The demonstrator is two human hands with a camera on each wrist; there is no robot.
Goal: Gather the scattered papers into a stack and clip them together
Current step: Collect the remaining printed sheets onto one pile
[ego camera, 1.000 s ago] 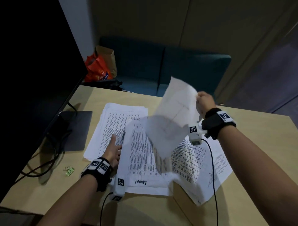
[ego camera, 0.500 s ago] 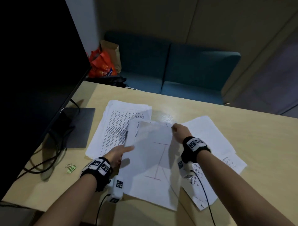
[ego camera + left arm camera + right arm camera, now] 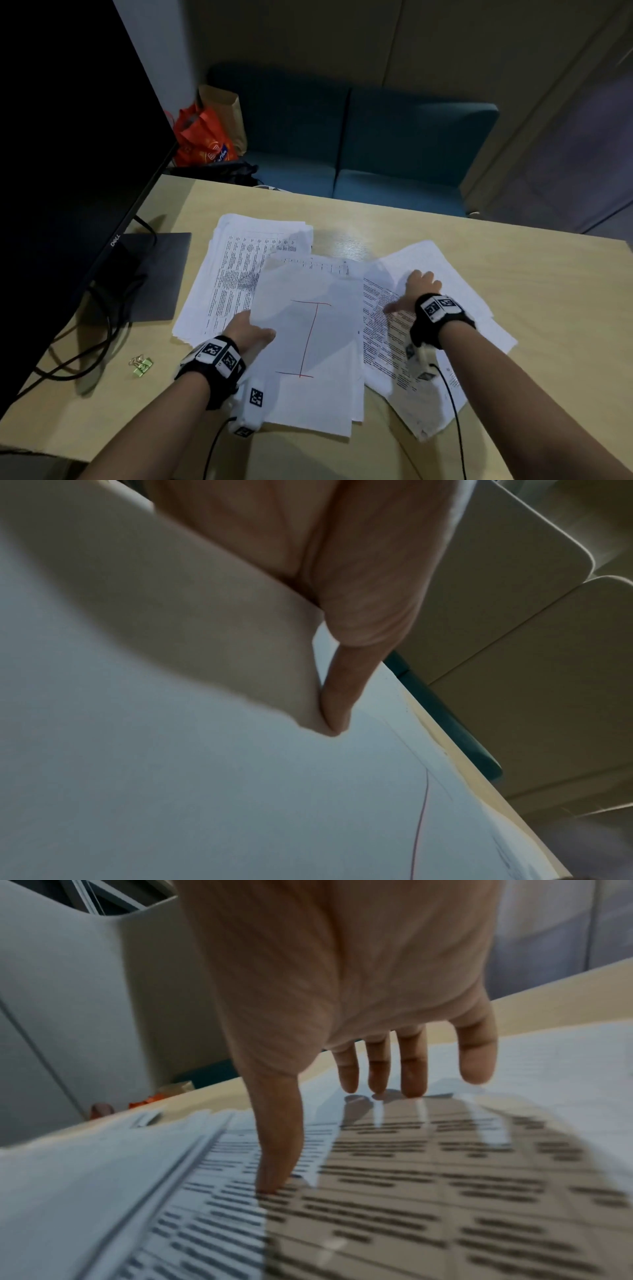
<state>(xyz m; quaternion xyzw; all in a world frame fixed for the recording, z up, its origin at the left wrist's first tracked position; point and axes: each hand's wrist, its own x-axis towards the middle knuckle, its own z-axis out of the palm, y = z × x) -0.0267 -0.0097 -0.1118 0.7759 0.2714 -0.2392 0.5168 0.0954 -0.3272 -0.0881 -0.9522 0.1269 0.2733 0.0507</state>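
White papers lie in three overlapping groups on the tan table (image 3: 531, 308). A printed pile (image 3: 236, 274) lies at the left. The middle stack is topped by a blank sheet with red lines (image 3: 308, 342). Printed pages (image 3: 383, 346) lie at the right. My left hand (image 3: 251, 332) pinches the red-lined sheet's left edge, with the thumb (image 3: 342, 691) on top and the fingers hidden under the sheet (image 3: 205, 791). My right hand (image 3: 416, 291) rests flat on the right pages, and its straight, spread fingertips (image 3: 380, 1080) touch the printed page (image 3: 411, 1191). A green binder clip (image 3: 142, 365) lies apart at the front left.
A dark monitor (image 3: 68, 154) on a flat stand (image 3: 154, 274), with cables (image 3: 85, 359), fills the left side. Behind the table's far edge are a teal sofa (image 3: 376, 144) and an orange bag (image 3: 202, 140). Bare tabletop shows at the right.
The right hand brought the lifted sheet down onto the middle stack, let it go and moved right onto the printed pages. The left hand took hold of that sheet's left edge.
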